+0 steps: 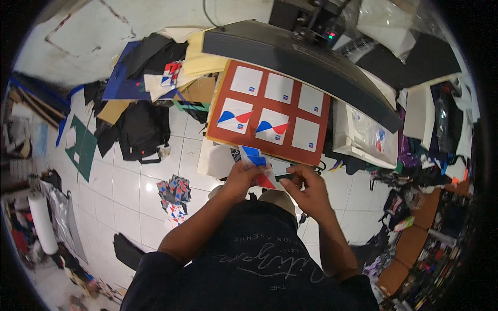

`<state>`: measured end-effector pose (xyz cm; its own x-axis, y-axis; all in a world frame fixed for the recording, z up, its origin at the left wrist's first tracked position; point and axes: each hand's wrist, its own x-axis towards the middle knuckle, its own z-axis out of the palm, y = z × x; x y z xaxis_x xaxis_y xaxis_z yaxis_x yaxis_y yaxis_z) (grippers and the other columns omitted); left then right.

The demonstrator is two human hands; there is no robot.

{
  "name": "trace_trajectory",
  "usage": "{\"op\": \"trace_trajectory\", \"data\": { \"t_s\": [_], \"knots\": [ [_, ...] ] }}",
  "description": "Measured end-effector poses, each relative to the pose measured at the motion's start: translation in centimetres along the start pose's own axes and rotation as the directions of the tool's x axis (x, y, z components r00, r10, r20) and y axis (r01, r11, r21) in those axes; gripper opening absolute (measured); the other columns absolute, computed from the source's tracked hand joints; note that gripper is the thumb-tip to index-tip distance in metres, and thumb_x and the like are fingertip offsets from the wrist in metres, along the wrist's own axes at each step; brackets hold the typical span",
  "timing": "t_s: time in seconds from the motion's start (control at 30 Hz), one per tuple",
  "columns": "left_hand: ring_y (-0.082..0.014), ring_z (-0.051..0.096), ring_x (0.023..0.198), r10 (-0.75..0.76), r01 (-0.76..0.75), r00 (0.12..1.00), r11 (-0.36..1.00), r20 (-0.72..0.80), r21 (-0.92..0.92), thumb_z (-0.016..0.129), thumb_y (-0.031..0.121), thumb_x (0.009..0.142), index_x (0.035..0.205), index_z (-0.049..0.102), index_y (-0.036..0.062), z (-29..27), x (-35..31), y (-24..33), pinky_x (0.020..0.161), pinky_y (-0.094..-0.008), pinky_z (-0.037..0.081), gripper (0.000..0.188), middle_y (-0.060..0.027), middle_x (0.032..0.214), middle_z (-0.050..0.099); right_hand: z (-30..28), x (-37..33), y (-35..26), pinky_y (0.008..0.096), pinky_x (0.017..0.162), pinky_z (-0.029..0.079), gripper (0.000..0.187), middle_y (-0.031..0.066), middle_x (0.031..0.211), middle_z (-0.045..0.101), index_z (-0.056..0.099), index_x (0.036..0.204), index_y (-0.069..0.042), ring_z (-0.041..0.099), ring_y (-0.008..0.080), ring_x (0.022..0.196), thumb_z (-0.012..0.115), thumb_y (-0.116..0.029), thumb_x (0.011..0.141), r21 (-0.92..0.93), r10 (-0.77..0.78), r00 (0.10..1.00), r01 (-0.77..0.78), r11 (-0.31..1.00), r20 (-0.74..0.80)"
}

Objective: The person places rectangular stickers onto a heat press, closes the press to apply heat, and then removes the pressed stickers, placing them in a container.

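Left hand's (241,179) fingers clamped on thin translucent film (252,159) with blue-red shapes, held just nearside of flat red-brown board (288,149) bearing white squares (246,80); right hand's (310,191) fingers beside it, grip unclear.

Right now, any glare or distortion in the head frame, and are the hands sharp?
Head view: bright glare on the floor tiles; the dark press plate looks bowed by fisheye distortion; corners fall to black. Head view, centre: left hand, right hand and patterned piece look fairly sharp.
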<state>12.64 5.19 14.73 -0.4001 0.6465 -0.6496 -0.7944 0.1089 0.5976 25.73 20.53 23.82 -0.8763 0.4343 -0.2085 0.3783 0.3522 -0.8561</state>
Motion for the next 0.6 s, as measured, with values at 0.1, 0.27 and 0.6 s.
{"op": "trace_trajectory", "data": {
  "t_s": [0.1,0.27,0.6],
  "knots": [
    [-0.019,0.067,0.089,-0.033,0.029,0.998,0.997,-0.057,-0.071,0.068,0.013,0.088,0.11,0.061,0.0027,0.5,-1.2,1.0,0.078,-0.0327,0.057,0.025,-0.0071,0.098,0.068,2.4,0.7,2.7,0.028,0.068,0.046,0.036,0.0049,0.084,0.06,0.061,0.105,-0.002,0.055,0.0129,0.073,0.079,-0.022,0.081,-0.019,0.048,0.999,-0.047,0.999,0.012],
    [-0.0195,0.068,0.088,0.064,-0.088,0.991,0.972,-0.114,-0.216,0.07,0.012,0.088,0.108,0.061,0.0032,-0.2,-1.1,-0.4,0.076,-0.0334,0.058,0.024,-0.0076,0.098,0.066,5.1,1.0,5.4,0.0257,0.069,0.047,0.028,0.0038,0.087,0.063,0.058,0.101,-0.002,0.055,0.0092,0.076,0.075,-0.019,0.086,0.186,0.141,0.985,-0.158,0.97,0.098],
    [-0.0217,0.068,0.089,0.058,-0.055,0.995,0.998,-0.085,0.037,0.062,0.012,0.093,0.116,0.057,-0.0009,0.1,-1.4,-1.8,0.077,-0.0331,0.057,0.027,-0.0123,0.098,0.066,2.6,2.8,7.2,0.0252,0.069,0.048,0.018,0.0031,0.084,0.063,0.061,0.1,-0.002,0.058,0.009,0.077,0.068,-0.018,0.092,0.444,0.217,0.976,-0.193,0.875,-0.004]
  ]
}}
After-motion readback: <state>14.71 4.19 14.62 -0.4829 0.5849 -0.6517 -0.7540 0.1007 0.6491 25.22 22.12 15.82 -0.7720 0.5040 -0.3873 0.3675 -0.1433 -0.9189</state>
